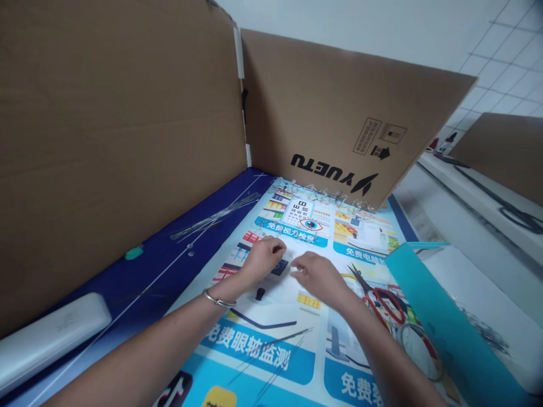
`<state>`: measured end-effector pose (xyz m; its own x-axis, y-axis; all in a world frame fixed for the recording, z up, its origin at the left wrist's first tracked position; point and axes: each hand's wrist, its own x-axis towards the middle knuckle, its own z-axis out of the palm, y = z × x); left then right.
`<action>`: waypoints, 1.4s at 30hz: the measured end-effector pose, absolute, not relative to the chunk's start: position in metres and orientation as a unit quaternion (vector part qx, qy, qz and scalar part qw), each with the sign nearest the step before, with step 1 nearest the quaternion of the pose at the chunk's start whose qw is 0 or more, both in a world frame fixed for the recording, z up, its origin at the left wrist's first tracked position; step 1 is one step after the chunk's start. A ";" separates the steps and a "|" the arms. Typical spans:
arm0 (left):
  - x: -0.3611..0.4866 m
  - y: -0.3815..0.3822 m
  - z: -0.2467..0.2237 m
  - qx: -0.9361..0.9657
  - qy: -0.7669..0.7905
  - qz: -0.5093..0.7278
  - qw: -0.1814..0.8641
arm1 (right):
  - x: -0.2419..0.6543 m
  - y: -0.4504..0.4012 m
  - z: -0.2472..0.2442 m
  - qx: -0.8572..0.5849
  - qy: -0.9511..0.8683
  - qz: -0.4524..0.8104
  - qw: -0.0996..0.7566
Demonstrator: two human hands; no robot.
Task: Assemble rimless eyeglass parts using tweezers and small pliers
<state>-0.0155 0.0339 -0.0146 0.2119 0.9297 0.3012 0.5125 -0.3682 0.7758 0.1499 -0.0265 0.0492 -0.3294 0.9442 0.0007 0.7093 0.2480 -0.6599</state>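
At the sheet's right side, a teal-and-white box (458, 328) holds a loose tangle of dark, thin pieces (483, 328) on its white part. A long white case (55, 339) lies at the tabletop's (139, 282) left near corner; its contents can't be seen.

The left hand (265, 257) and right hand (316, 274) face each other, slightly apart, over the middle of the printed sheet (297, 299). Both have curled fingers, with thumb and fingertips close together; whether either pinches something small cannot be told. Thin dark strands (280, 342) lie on the sheet, nearer the wearer than both hands, between the forearms. Red-handled scissors (379, 299) and a clear ring (419, 350) lie beside the right forearm.

Small clear pieces (331, 195) line the sheet's far edge, below a cardboard panel (339, 107) reading "YUETU" upside down. The sheet reads "免费视力检查" and "免费眼轴监测".
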 end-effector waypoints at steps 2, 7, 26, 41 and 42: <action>-0.018 0.034 -0.014 0.761 0.500 0.350 0.218 | 0.140 -0.052 0.065 -0.467 -0.873 0.138 0.020; -0.020 0.029 -0.017 0.792 0.541 0.248 0.138 | 0.094 -0.106 0.060 -0.384 -0.893 0.094 -0.213; -0.016 0.026 -0.002 0.757 0.434 0.346 0.344 | 0.131 -0.047 0.056 -0.396 -0.901 0.113 -0.135; -0.028 0.016 0.020 0.793 0.242 0.113 0.548 | 0.176 -0.013 0.048 -0.420 -0.826 0.366 -0.090; -0.029 0.015 0.020 0.798 0.231 0.100 0.548 | 0.177 -0.013 0.048 -0.416 -0.824 0.372 -0.098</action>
<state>-0.0286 0.0153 0.0196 0.8733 0.4780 -0.0943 0.2597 -0.2929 0.9202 0.1768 -0.0131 0.0476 -0.6352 0.6120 -0.4711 0.7583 0.3784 -0.5309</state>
